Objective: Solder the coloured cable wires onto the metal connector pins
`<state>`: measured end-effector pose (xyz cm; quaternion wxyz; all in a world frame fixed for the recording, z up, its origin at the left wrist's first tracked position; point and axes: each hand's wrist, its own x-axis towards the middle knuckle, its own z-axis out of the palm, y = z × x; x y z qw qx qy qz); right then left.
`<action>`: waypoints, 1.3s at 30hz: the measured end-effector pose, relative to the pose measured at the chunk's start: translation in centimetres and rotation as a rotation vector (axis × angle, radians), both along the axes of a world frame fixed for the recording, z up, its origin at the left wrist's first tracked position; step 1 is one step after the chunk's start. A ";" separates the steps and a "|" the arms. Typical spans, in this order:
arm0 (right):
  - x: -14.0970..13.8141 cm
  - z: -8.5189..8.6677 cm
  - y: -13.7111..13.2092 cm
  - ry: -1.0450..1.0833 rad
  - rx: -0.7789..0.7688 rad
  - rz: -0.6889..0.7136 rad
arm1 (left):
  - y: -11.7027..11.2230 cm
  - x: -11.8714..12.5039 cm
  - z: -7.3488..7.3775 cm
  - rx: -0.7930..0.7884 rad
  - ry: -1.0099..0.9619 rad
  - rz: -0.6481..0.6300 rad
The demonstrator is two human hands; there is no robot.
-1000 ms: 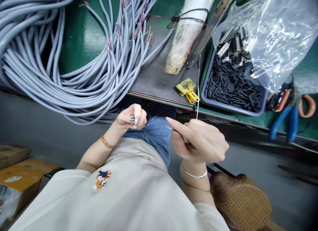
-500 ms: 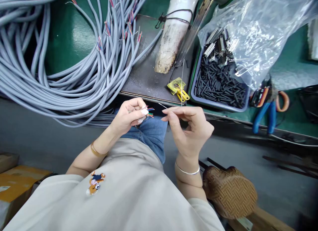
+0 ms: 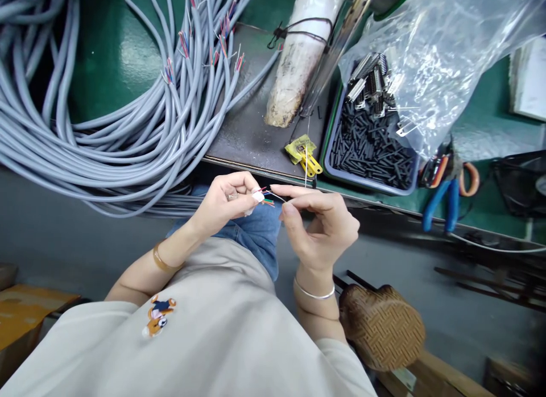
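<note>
Closing the gap, you brought your right hand [image 3: 322, 229] in from 3 o'clock to the coloured wires [image 3: 268, 200], which a second earlier were buried in your left hand [image 3: 224, 202]. Left fingers stayed clamped on the base of the wires. Right fingers narrowed onto one strand, just below the counter [image 3: 256, 141] edge.

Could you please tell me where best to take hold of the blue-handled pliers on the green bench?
Take the blue-handled pliers by both handles from the green bench's near edge: they point that way and lie free, while orange-handled tools crowd the head.
</note>
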<state>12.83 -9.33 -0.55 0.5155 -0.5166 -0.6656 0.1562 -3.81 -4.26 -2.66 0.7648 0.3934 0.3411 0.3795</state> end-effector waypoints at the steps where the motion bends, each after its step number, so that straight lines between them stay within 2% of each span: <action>1: 0.0 0.0 0.0 0.004 -0.007 0.008 | 0.0 -0.1 -0.1 0.000 0.005 -0.015; 8: -0.2 0.3 -0.1 0.107 -0.111 0.094 | 0.0 -0.2 0.1 -0.017 -0.071 -0.158; 12: -0.2 0.4 -0.1 0.207 -0.125 -0.042 | 0.3 -0.3 0.3 -0.133 -0.174 -0.162; 14: 0.0 0.5 0.0 0.207 -0.183 -0.091 | 0.5 -0.4 0.3 -0.220 -0.250 -0.145; 17: 0.1 0.6 0.3 0.191 -0.308 -0.001 | 0.6 -0.5 0.2 -0.317 -0.303 -0.155; 21: -0.3 0.6 0.7 0.299 -0.327 0.117 | 0.5 -0.3 0.1 -0.376 -0.281 -0.190; 28: -0.6 0.4 0.7 0.306 -0.266 0.134 | 0.3 0.1 0.2 -0.371 -0.242 -0.211; 33: -0.3 0.5 0.7 0.209 -0.207 0.103 | 0.2 0.1 0.2 -0.358 -0.222 -0.215; 35: -0.2 0.6 0.8 0.210 -0.232 0.110 | 0.2 0.2 0.2 -0.342 -0.228 -0.221; 39: -0.1 0.4 1.0 0.322 -0.379 0.206 | 0.3 0.1 0.3 -0.244 -0.175 -0.251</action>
